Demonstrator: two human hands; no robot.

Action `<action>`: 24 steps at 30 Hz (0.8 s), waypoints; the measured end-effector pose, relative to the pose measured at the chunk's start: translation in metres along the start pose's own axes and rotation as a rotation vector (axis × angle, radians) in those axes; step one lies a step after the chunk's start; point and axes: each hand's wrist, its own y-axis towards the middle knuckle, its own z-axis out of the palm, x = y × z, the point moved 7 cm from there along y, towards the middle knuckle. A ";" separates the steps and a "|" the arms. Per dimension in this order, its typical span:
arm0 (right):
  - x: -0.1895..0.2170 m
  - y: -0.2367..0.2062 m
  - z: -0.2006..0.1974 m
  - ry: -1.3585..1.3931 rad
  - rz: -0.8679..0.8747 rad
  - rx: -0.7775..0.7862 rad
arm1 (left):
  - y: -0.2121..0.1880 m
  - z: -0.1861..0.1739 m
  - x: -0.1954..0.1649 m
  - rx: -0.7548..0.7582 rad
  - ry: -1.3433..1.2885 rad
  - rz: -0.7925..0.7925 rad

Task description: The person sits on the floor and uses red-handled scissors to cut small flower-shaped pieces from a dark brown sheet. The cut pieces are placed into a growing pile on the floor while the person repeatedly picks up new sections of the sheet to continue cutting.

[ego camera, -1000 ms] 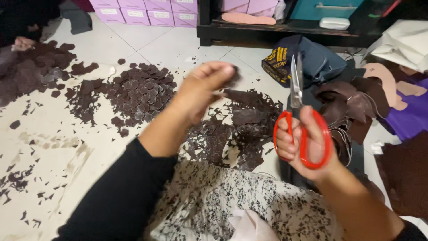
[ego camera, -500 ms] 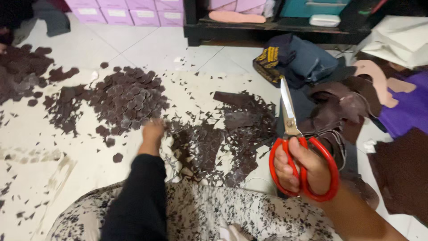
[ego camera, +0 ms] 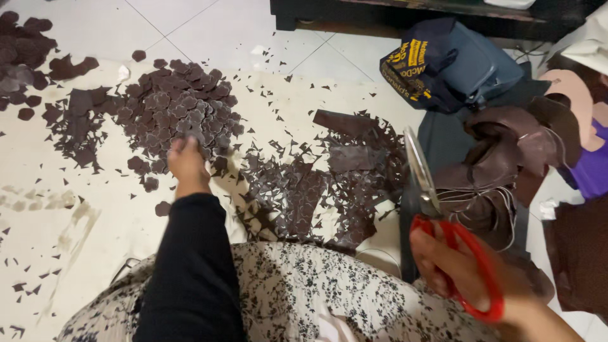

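- Head view looks down at the floor (ego camera: pixel 253 38), where we sit with a speckled cloth (ego camera: pixel 304 291) over our lap at the near edge.
- Our left hand (ego camera: pixel 187 161), in a black sleeve (ego camera: pixel 193 266), reaches out to the near edge of a heap of dark brown flower-shaped cutouts (ego camera: pixel 180 107) that lies toward the far left of the pale sheet (ego camera: pixel 95 209) spread on the floor.
- Its fingers are curled together and touch the cutouts; whether they pinch one we cannot tell.
- Our right hand (ego camera: pixel 468 269) holds red-handled scissors (ego camera: pixel 443 234) at the near right, fingers clamped through the loops.
- Their blades stand together and point up and away from us, above the floor.
- Between our hands, a pile of dark brown scraps and slivers (ego camera: pixel 323 183) lies near the middle of the sheet, just beyond our lap.
- More brown cutouts (ego camera: pixel 25 50) lie at the far left corner.
- A dark blue bag (ego camera: pixel 456 63) lies at the far right, near a black shelf unit (ego camera: pixel 405 12).
- Folded brown sheets of material (ego camera: pixel 513 152) lie just beyond the scissors, with pink (ego camera: pixel 576 95) and purple pieces (ego camera: pixel 592 171) at the right edge.
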 end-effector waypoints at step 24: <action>-0.039 0.012 -0.006 -0.031 0.165 -0.011 | -0.195 0.022 0.207 0.548 1.375 0.040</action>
